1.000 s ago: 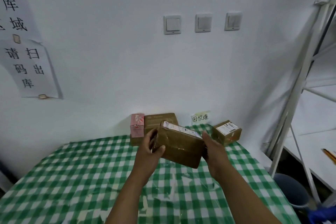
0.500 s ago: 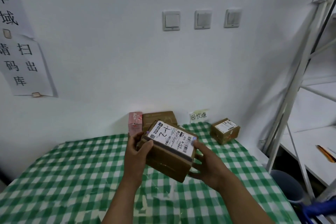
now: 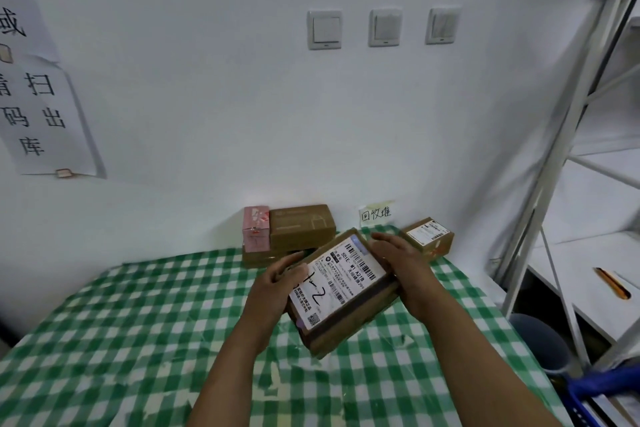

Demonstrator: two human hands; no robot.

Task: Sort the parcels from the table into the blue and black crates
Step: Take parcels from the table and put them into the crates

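I hold a brown cardboard parcel (image 3: 341,291) above the table with both hands, its white shipping label facing up at me. My left hand (image 3: 277,288) grips its left edge, thumb on the label. My right hand (image 3: 405,267) clasps the far right edge. At the back of the table against the wall stand a pink box (image 3: 256,230) and a brown box (image 3: 302,225) on top of another brown parcel (image 3: 258,258). A small labelled brown parcel (image 3: 427,236) lies at the back right. The corner of a blue crate (image 3: 602,392) shows at the bottom right. No black crate is in view.
The table carries a green and white checked cloth (image 3: 121,340). A white metal shelf rack (image 3: 571,135) stands at the right, with a grey bin (image 3: 540,340) beside the table's edge. A yellow note (image 3: 375,213) and paper signs (image 3: 41,114) hang on the wall.
I have turned the parcel in my hands so its label faces up and lies lengthwise. It has come lower and closer to me. The view has shifted slightly.
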